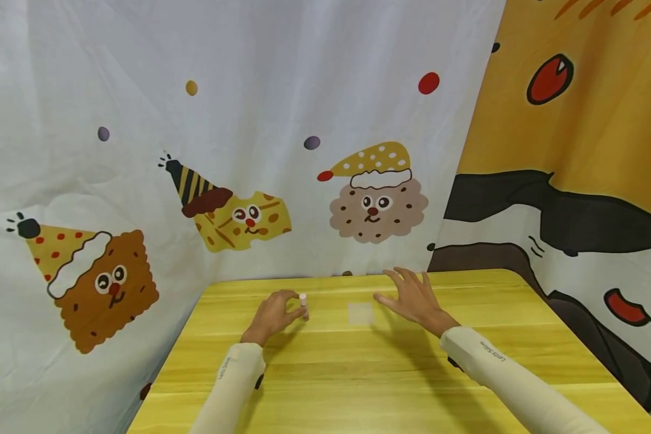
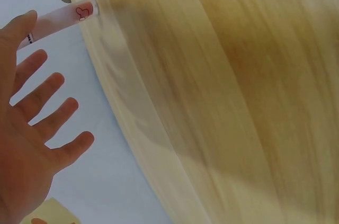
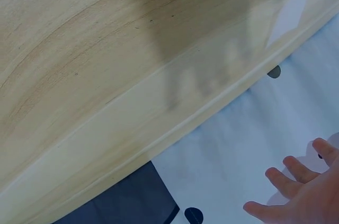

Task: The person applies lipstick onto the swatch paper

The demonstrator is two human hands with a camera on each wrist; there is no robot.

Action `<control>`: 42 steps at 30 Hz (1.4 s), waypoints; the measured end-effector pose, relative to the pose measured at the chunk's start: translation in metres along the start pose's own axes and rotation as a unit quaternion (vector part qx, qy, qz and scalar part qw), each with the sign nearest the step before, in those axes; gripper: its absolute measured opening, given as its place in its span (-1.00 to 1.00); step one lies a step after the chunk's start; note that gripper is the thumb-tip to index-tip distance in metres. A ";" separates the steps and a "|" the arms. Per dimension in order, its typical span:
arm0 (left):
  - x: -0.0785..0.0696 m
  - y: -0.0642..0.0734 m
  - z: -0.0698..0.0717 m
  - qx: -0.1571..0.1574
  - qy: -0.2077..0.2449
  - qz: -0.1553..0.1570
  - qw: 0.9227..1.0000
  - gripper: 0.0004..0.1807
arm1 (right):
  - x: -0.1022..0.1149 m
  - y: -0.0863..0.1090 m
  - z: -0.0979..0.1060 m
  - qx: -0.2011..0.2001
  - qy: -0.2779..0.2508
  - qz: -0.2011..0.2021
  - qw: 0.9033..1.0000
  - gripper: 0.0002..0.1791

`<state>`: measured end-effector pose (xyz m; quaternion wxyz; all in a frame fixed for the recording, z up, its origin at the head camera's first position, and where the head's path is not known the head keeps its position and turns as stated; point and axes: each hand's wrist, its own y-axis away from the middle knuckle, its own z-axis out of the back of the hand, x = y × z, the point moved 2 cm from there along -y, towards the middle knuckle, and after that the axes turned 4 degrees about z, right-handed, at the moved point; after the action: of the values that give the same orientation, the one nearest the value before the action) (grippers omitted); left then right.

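Observation:
A small pale-pink tube (image 1: 304,307), perhaps a lip gloss, stands upright towards the far side of the table. My left hand (image 1: 273,314) is beside it, thumb and index finger spread around its upper part. In the left wrist view the tube (image 2: 66,20) shows a small red drawing near one end, and the thumb overlaps its edge. The other fingers (image 2: 45,94) are spread apart; whether the thumb touches the tube, I cannot tell. Over the table's right side hovers my right hand (image 1: 412,298), fingers extended, holding nothing. A whitish square (image 1: 361,313) lies flat between the hands.
The yellow wood-grain table (image 1: 325,374) has its far edge close to a white curtain (image 1: 314,48) printed with cartoon snacks. An orange and black printed section (image 1: 575,138) hangs at the right.

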<state>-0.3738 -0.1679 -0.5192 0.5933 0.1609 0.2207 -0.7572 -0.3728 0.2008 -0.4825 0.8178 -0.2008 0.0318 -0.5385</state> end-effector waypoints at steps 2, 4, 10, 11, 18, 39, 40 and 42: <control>0.000 -0.001 0.000 0.002 0.003 -0.005 1.000 -0.57 | 0.000 0.001 0.000 -0.002 -0.001 0.000 1.000 -0.12; 0.000 -0.002 -0.001 0.006 0.002 -0.006 1.000 -0.59 | -0.001 0.002 -0.001 -0.002 -0.002 0.000 1.000 -0.12; 0.000 -0.001 -0.004 0.004 0.009 -0.009 1.000 -0.73 | -0.002 0.004 -0.004 0.001 0.001 0.000 1.000 -0.13; 0.000 -0.001 -0.004 0.001 0.010 -0.013 1.000 -0.76 | -0.001 0.004 -0.004 0.000 0.003 0.000 1.000 -0.13; 0.000 -0.002 -0.005 -0.011 0.011 -0.029 0.999 -0.91 | 0.002 0.002 -0.004 -0.003 -0.001 0.005 1.000 -0.13; -0.003 0.003 -0.007 -0.015 0.030 -0.046 0.998 -0.80 | 0.006 0.006 -0.010 0.001 -0.008 0.006 1.000 -0.19; -0.004 0.003 -0.007 -0.019 0.029 -0.050 0.998 -0.80 | 0.006 0.006 -0.010 0.003 -0.008 0.005 1.000 -0.19; -0.005 0.003 -0.006 -0.025 0.029 -0.054 0.998 -0.81 | 0.006 0.006 -0.011 0.004 -0.010 0.004 1.000 -0.20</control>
<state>-0.3697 -0.1616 -0.5224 0.5489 0.1553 0.2652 -0.7774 -0.3679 0.1942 -0.4936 0.8209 -0.2024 0.0225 -0.5335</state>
